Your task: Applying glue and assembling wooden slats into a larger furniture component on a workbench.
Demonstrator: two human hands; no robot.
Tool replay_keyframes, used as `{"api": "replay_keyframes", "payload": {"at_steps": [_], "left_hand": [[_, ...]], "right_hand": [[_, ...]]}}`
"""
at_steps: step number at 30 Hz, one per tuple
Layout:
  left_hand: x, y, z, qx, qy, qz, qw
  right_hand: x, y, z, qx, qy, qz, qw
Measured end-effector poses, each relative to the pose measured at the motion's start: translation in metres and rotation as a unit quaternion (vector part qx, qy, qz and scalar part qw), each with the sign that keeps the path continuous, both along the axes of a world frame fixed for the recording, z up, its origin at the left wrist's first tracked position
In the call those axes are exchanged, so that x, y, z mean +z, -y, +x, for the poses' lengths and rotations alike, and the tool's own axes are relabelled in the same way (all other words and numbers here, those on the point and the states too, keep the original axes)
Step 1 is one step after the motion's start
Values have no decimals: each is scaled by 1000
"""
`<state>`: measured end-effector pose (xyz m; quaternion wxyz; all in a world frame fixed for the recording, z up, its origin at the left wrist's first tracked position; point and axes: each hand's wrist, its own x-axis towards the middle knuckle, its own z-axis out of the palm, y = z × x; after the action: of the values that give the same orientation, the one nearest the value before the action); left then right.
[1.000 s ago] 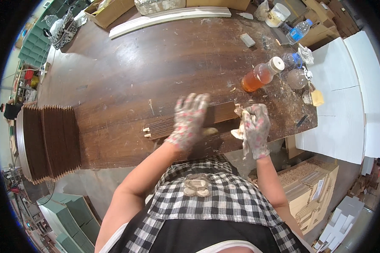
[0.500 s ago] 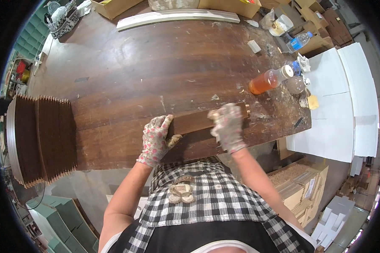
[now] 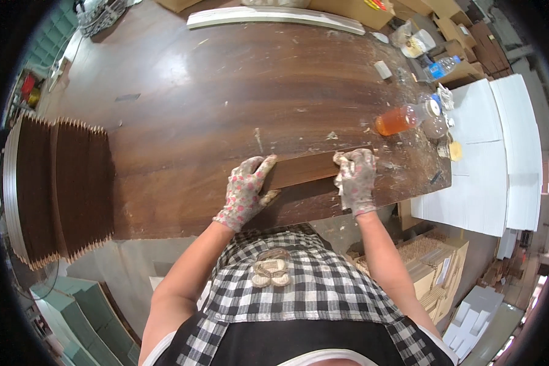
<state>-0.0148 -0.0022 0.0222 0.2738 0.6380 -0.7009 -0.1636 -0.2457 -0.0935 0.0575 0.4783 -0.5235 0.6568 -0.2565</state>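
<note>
two gloved hands [image 3: 243, 190] [image 3: 357, 182], on one brown board [image 3: 305, 169] — one rag [image 3: 339, 182]

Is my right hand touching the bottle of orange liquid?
Apart. The head view shows brown tabletop between the right hand and the bottle of orange liquid, just beyond it.

Board [image 3: 305, 168]: brown, between the fingers
Left hand [image 3: 243, 191]: gripping board's left end
Right hand [image 3: 357, 181]: rag [image 3: 339, 183] in fingers
Bottle [image 3: 402, 119]: beyond right fingers
</note>
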Motion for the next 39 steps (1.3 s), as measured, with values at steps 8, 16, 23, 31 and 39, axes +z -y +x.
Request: {"api": "replay_keyframes", "payload": {"at_steps": [8,16,23,31,39], "left_hand": [[-39,7,1,21,-141,-103,984],[-49,8,-1,18,-164,-159,973],[-46,4,2,13,-174,-135,975],[-41,3,2,-4,-151,-139,979],[-46,3,-2,11,-186,-166,968]], "right_hand": [[-57,-35,67,344,-203,-467,789],[-28,-45,94,330,-176,-432,821],[-30,-24,51,257,-241,-415,839],[-17,-29,69,327,-35,-311,892],[-15,-19,34,145,-160,-298,930]]}}
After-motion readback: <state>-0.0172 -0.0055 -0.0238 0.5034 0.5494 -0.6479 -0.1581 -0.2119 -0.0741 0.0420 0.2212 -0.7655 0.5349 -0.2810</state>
